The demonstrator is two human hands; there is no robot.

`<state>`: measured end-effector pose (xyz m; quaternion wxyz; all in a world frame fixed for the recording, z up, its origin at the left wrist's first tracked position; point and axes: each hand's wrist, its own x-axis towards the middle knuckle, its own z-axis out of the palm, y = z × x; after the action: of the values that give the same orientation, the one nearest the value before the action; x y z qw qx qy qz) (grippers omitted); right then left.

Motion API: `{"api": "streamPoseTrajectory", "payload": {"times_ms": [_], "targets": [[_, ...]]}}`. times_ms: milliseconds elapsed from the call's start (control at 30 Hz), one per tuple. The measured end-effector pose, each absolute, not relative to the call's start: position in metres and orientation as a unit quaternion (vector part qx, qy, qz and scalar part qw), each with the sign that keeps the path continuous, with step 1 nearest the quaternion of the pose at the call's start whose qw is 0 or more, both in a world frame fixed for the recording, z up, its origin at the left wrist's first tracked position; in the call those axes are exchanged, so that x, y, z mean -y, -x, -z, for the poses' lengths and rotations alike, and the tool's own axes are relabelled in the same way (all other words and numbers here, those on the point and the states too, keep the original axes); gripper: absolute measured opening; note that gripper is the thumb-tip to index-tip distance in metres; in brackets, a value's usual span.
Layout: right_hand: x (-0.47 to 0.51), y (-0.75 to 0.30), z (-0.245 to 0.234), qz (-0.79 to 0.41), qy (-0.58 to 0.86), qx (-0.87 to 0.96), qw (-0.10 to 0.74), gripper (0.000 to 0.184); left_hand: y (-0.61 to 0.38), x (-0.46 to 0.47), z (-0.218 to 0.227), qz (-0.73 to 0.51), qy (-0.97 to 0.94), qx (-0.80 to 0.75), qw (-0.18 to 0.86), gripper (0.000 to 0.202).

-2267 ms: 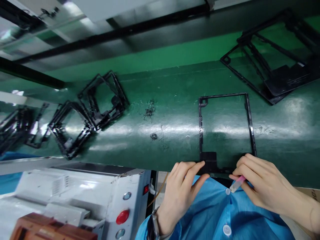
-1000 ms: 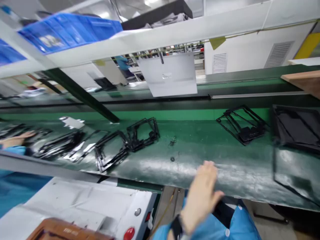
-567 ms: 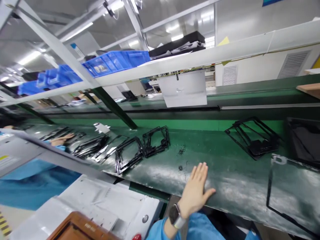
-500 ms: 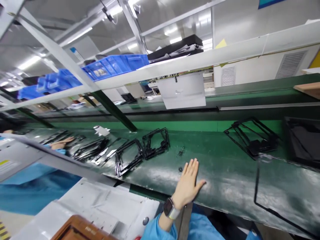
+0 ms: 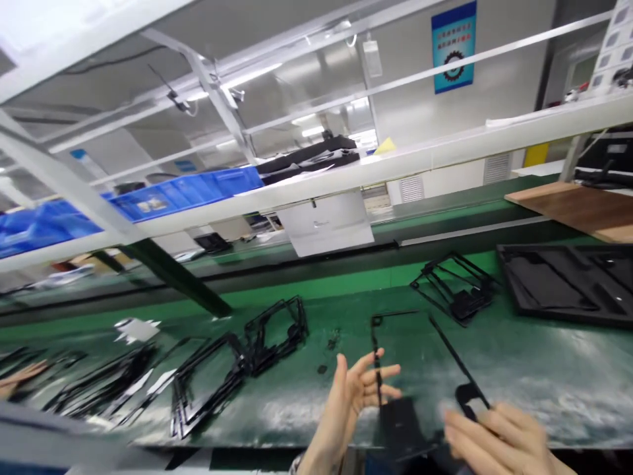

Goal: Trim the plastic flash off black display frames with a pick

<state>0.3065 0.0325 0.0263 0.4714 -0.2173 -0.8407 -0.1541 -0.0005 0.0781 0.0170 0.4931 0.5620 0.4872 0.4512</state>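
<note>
A thin black rectangular frame [image 5: 457, 356] with a dark solid panel at its near end is held up over the green work surface [image 5: 341, 297]. My right hand [image 5: 499, 439], slightly blurred, has its fingers closed on the frame's near right part. My left hand [image 5: 353, 396] has its fingers spread, beside the frame's left bar, which crosses in front of the fingertips; whether they touch is unclear. To the left lie more black frames, one [image 5: 277, 336] nearest and a further group [image 5: 109, 376] beyond. Another frame [image 5: 459, 290] sits at the back right.
A black tray [image 5: 554, 284] with recesses stands at the right, in front of a wooden board [image 5: 583, 204]. Small dark bits [image 5: 333, 338] lie mid-surface. Another person's hand [image 5: 24, 376] is at far left. Blue bins [image 5: 182, 194] stand on the overhead shelf; a green post [image 5: 178, 277] descends from it.
My left hand has lifted off the surface, where it lay flat, and turned up beside the frame. The frame and my right hand have come into central view. The camera view has swung right.
</note>
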Motion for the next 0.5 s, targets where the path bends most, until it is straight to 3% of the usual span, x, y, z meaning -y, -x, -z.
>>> {"api": "streamPoseTrajectory", "payload": {"times_ms": [33,133,300,400,500], "targets": [[-0.033,-0.295,-0.027,0.176,0.169,0.861,0.446,0.025,-0.01,-0.063,-0.022,-0.477,-0.49,-0.469,0.56,0.085],[-0.032,-0.285,-0.027,0.165,0.153,0.869,0.442,0.017,-0.032,-0.035,-0.041,-0.54,-0.422,-0.51,0.519,0.076],[-0.026,-0.318,-0.024,0.007,0.334,0.739,0.585,0.023,-0.043,-0.023,-0.076,-0.562,-0.436,-0.509,0.484,0.077],[-0.027,-0.326,-0.029,-0.177,0.365,0.732,0.548,0.024,-0.046,-0.017,-0.089,-0.554,-0.443,-0.496,0.501,0.078],[-0.024,-0.32,-0.037,-0.274,0.352,0.741,0.502,0.034,-0.049,-0.012,-0.095,-0.552,-0.439,-0.483,0.519,0.076]]}}
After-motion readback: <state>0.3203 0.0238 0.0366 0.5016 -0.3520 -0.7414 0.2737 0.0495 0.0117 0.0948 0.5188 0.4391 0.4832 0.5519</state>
